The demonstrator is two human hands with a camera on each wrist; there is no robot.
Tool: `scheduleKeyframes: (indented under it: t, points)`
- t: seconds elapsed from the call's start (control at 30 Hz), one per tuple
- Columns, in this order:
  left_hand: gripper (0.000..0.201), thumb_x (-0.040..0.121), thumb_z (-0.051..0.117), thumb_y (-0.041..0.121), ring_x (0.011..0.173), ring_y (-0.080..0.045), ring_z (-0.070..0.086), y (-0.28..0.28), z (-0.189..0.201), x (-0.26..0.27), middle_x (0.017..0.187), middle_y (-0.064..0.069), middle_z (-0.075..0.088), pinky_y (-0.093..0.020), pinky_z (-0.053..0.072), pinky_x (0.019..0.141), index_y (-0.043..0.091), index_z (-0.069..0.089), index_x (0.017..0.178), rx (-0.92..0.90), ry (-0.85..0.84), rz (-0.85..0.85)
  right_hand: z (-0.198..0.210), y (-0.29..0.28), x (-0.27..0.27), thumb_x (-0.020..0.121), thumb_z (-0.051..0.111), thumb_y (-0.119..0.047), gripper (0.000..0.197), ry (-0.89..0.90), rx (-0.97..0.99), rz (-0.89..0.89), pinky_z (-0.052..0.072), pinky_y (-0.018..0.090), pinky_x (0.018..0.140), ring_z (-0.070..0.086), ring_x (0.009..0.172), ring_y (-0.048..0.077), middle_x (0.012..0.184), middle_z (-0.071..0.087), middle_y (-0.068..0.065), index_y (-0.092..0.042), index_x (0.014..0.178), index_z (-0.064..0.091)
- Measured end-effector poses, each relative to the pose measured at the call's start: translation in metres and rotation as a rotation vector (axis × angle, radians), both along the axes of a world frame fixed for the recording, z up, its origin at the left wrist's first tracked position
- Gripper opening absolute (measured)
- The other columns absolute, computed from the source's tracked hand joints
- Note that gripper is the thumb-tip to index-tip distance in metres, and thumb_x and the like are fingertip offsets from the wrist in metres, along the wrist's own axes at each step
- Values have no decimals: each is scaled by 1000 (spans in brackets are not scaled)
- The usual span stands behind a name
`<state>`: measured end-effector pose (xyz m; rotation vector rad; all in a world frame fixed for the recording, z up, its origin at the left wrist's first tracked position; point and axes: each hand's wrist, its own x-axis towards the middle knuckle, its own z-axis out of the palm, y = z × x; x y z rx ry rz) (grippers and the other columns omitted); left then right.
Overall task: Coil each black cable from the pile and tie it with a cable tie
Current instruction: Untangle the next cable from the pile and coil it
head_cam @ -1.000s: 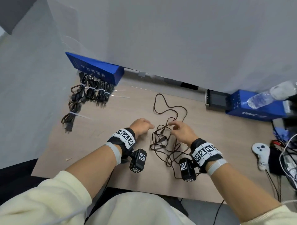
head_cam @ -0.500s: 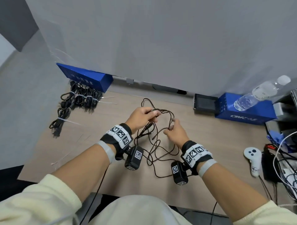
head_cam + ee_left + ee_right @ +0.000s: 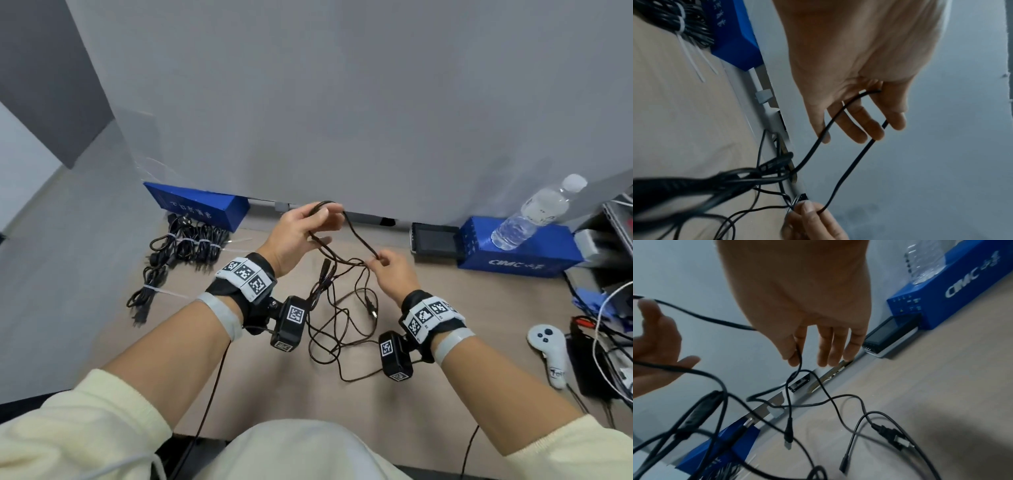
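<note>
Fingers (image 3: 327, 215) of the left hand (image 3: 294, 236) hold a black cable (image 3: 359, 240) loop; the right hand (image 3: 394, 274) pinches it lower, above the tabletop (image 3: 479, 325).

A thin black cable (image 3: 346, 301) hangs lifted off the wooden table in a loose tangle at the near centre, one loop raised toward the far wall, its plug ends dangling among the strands. At the far left lie several coiled black cables (image 3: 191, 243), side by side, each bound with a white cable tie (image 3: 204, 244).
</note>
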<state>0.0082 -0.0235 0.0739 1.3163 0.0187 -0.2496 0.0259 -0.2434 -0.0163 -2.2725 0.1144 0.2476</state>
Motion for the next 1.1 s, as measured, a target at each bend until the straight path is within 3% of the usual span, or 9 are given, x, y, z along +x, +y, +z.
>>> scheduleKeyframes:
  t: [0.13,0.23,0.33,0.43,0.57,0.63,0.77,0.97,1.1]
  points:
    - [25,105,46,20,85,-17,64,-4,-4,0,93,-2,71,-36,48,81,14,70,106,-38,2,73,2,-6,-8,96,60,-27,20,101,78,-44,58,48,84,72,83,33,84,74,7,-23,77,64]
    - [37,105,46,32,56,-14,26,-5,-5,3,62,0,43,-31,17,55,12,74,93,-32,-3,155,3,-16,-10,94,58,-26,17,140,-19,-63,59,44,81,72,80,29,84,74,10,-16,83,68]
    - [42,103,50,37,55,-17,15,-3,-4,4,56,1,26,-33,11,55,15,76,80,6,-16,202,2,-27,-14,94,59,-25,19,189,-31,-94,54,31,62,67,71,25,82,72,12,-10,86,68]
    - [35,102,52,34,55,-12,35,2,-5,4,60,0,40,-27,25,54,16,75,82,153,-3,211,0,-31,-21,99,58,-20,17,213,114,-132,42,15,46,61,64,18,83,68,11,-9,93,69]
    - [24,102,50,16,73,-13,54,9,-14,5,81,-2,64,-13,42,57,6,72,96,403,112,80,1,-33,-23,102,50,-11,26,148,207,-206,56,33,72,65,75,25,80,71,11,-8,86,70]
    - [21,100,51,9,75,-12,56,11,-22,4,84,-2,66,-7,42,52,3,71,100,511,173,4,10,-32,-22,102,51,-10,25,113,263,-230,56,30,68,65,69,25,79,70,13,-4,90,71]
    - [13,96,63,24,102,-20,65,0,-29,3,101,-4,73,-30,48,90,16,73,96,588,141,-95,43,-19,-20,96,60,-7,13,6,261,-157,60,33,77,70,70,22,85,76,16,-7,92,72]
    - [8,93,69,25,80,-8,61,-37,-9,6,84,4,70,-23,44,74,17,69,93,519,-66,-315,80,6,-22,90,71,-17,8,-130,279,-39,59,31,75,73,71,18,77,76,6,-12,95,74]
    - [18,101,56,18,60,-13,48,-37,-2,9,57,11,53,-23,42,61,15,73,97,531,-214,-218,79,2,-20,90,63,-3,21,-145,311,-76,59,34,83,71,77,18,85,75,9,-14,106,70]
